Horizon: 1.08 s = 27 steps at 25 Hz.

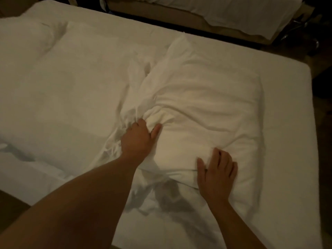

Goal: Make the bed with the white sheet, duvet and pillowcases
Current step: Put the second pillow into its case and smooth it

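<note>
Step in hand: by my reading, working the pillow (206,108) into its pillowcase (125,144), which lies on the sheeted bed (62,87).
Doing it well: pull the bunched cloth toward the body with one hand while the other pins the pillow, then seat the corners and smooth the creases running away from the left grip.
Left hand (138,139): closed; fingers curled into a gathered wad of white cloth at the pillow's near-left edge, thumb lying alongside on the fabric. It holds that cloth firmly.
Right hand (215,173): mostly open, palm down, fingers spread and slightly bent, pressing the pillow's near edge; fingertips nip a small fold, though how tightly I cannot tell.
Where the pillow lies: stretching away from both grips, toward the bed's far right corner.
Loose cloth: trailing from the left grip back toward the person, rumpled between the two forearms.
Second pillow (27,38): well away, far beyond the left grip.
</note>
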Motion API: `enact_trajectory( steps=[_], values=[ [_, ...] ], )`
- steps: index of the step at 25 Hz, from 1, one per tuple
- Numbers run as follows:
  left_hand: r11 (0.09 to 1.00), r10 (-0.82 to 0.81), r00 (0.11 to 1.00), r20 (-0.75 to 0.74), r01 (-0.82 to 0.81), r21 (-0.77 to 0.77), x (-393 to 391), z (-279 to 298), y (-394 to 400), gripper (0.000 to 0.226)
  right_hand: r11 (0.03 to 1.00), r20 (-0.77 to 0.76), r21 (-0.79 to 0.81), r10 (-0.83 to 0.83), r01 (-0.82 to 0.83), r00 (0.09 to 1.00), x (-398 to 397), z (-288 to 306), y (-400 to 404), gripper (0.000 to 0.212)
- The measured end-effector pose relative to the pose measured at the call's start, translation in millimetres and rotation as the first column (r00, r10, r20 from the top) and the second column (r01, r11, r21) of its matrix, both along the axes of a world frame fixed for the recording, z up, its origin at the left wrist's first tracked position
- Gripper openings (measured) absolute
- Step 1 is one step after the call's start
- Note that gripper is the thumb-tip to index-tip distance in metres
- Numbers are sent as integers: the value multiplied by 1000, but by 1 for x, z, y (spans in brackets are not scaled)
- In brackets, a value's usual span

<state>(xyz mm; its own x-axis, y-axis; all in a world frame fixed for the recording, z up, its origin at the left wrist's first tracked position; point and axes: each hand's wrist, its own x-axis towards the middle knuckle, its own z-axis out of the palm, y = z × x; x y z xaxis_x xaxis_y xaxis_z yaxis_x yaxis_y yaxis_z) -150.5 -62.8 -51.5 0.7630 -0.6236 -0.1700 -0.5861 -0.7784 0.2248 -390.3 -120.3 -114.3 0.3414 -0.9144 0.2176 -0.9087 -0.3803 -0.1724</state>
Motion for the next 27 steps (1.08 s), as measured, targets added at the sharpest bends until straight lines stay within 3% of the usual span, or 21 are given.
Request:
enact_trajectory(
  steps=[7, 9, 12, 16, 19, 22, 27],
  values=[
    [998, -58, 998, -20, 57, -15, 3, -6, 11, 74, 995, -60, 98, 35, -29, 998, 10, -17, -3, 59],
    [997, -77, 997, -5, 77, -21, -2, -2, 16, 76, 990, -42, 137, 51, -45, 998, 6, -2, -13, 69],
    [998, -63, 997, -33, 62, -32, -7, 12, 27, 82, 967, -166, 249, 92, -49, 982, -7, 43, -22, 71],
    [996, -44, 998, -42, 40, -76, -19, 43, 53, 87, 986, -34, 94, 139, -136, 990, -33, 92, -9, 66],
    [997, -40, 997, 69, 44, -67, -13, 62, 78, 84, 976, 42, 5, 216, -217, 975, -32, 110, 19, 64],
    [997, -21, 993, 120, 29, -66, -9, 51, 93, 79, 980, -44, 81, 183, -179, 982, -23, 100, 43, 63],
    [987, 89, 996, -13, -90, -130, -32, -9, 99, 77, 980, -62, 120, 169, -161, 984, -40, 20, 57, 44]
  ],
)
